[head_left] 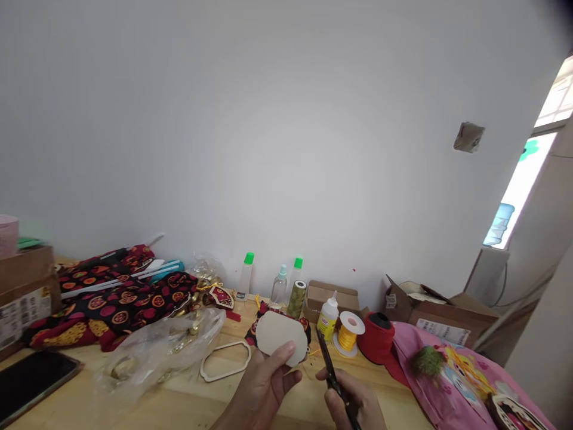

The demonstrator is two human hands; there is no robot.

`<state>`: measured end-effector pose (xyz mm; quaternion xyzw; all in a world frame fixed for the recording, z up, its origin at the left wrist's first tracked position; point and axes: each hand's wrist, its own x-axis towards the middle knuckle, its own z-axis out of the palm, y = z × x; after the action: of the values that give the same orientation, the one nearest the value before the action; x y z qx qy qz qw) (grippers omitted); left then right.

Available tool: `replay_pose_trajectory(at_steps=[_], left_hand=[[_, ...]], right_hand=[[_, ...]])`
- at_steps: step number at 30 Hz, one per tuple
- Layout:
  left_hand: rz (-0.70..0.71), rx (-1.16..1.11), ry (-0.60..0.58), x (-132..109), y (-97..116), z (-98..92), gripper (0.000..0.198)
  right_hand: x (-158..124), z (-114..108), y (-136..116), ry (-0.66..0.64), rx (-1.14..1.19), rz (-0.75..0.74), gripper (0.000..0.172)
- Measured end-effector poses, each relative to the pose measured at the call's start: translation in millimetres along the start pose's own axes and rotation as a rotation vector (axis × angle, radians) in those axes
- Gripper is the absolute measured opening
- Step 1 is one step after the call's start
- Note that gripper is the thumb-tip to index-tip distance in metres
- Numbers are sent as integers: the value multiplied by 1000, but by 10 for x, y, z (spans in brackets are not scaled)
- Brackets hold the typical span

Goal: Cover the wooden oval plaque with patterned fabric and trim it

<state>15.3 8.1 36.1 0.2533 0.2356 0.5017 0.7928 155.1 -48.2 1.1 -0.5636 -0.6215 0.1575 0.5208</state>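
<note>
My left hand [271, 382] pinches a pale board with rounded, shaped corners [280, 331], thumb on its flat face. Dark patterned fabric [251, 335] shows around the board's edges. In my right hand [356, 397] is a long, slim, dark tool [328, 357], its tip pointing up and away; its exact kind is unclear. The tool and the board are apart. Left of my left hand, a thin pale frame of similar outline [226, 361] lies on the wooden table [183, 397].
Behind my hands stand a yellow-labelled glue bottle [329, 316], a yellow cord spool [348, 337], a red thread cone [378, 341] and a clear bottle [280, 288]. Plastic bags [156, 346], patterned cloth [120, 307] and a phone [36, 379] lie left. A pink cloth [421, 370] covers the right.
</note>
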Motion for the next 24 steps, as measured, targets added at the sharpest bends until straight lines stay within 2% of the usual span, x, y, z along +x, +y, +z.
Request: replay_pose_trajectory(at_steps=[5,8,10,14,20,24], left_hand=[[54,84,-17,-8,-5,6,44],[80,124,0,-21,4,19,43],[91,142,4,-30,12,29,43],[81,173,-13,-52,3,43,42],[84,253,-46,-30,-73,27,37],[106,324,-47,-10,-58,13,29]], right_hand=[[20,-44,82,-134,76,-47,52],[10,-41,86,-52,53,-131,54],[8,-55,42,-12,-20,-153,48],[30,-105,-88,-96,-98,-117,37],[50,-102,-151,-171,53,-41,40],[44,-145,-133,-177,103,21,40]])
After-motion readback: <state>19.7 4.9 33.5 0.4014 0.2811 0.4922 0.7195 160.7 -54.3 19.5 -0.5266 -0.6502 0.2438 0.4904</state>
